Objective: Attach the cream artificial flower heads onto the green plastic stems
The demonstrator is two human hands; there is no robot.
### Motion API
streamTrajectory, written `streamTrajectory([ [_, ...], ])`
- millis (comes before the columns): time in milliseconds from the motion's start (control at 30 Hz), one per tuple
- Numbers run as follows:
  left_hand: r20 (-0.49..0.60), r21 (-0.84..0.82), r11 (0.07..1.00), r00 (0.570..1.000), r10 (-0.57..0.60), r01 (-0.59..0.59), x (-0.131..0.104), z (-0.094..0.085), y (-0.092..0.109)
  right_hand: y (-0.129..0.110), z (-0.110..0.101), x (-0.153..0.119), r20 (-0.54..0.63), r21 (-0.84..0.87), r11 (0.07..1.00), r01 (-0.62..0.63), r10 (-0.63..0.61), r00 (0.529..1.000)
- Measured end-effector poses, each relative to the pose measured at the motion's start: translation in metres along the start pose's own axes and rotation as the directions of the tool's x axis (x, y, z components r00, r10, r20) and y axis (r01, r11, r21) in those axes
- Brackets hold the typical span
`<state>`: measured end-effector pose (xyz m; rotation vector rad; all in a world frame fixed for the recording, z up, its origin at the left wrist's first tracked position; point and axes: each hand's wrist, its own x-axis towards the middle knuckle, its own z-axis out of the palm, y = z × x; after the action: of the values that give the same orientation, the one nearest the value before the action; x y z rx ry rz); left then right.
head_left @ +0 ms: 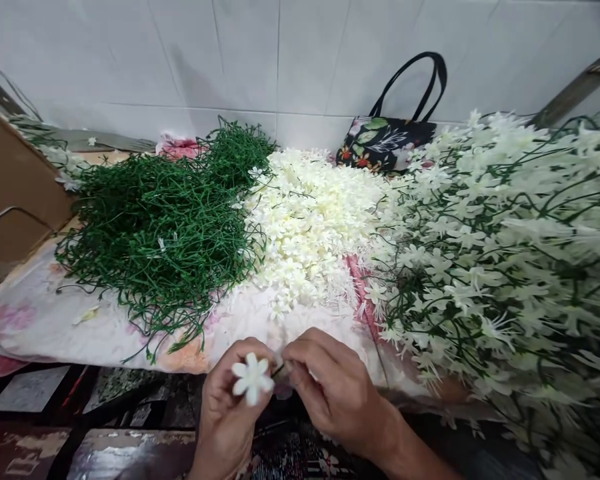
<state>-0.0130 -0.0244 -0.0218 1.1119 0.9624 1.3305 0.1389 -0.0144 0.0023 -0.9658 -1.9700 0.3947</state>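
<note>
At the table's near edge, my left hand (230, 407) is closed around a white artificial flower (253, 378), its petals facing up toward me. Close beside it, my right hand (330, 383) pinches a thin green stem (279, 369) between thumb and forefinger. Whether this stem joins the flower is hidden by my left fingers. Beyond my hands lie a tangled heap of green plastic stems (165, 227) and a pile of loose white blossoms (310, 220). To the right rises a big mass of white flowers on green stems (470, 267).
A floral-patterned cloth (100, 333) covers the table. A black floral handbag (385, 143) stands against the white tiled wall (305, 60). On the left is a cardboard box (15, 193). Wooden bars (577, 90) show at the upper right. A dark brown surface (130, 457) is below.
</note>
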Motion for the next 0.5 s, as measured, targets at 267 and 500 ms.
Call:
streamTrajectory([
  [267, 0.042, 0.058, 0.974, 0.974, -0.221, 0.218, 0.007, 0.006, 0.002, -0.005, -0.009, 0.004, 0.044, -0.152, 0.973, 0.173, -0.169, 0.985],
  [500, -0.157, 0.228, 0.962, 0.98, -0.119, 0.153, 0.022, 0.001, 0.01, 0.04, -0.044, -0.009, 0.099, -0.737, 0.676, 0.016, 0.084, 0.992],
])
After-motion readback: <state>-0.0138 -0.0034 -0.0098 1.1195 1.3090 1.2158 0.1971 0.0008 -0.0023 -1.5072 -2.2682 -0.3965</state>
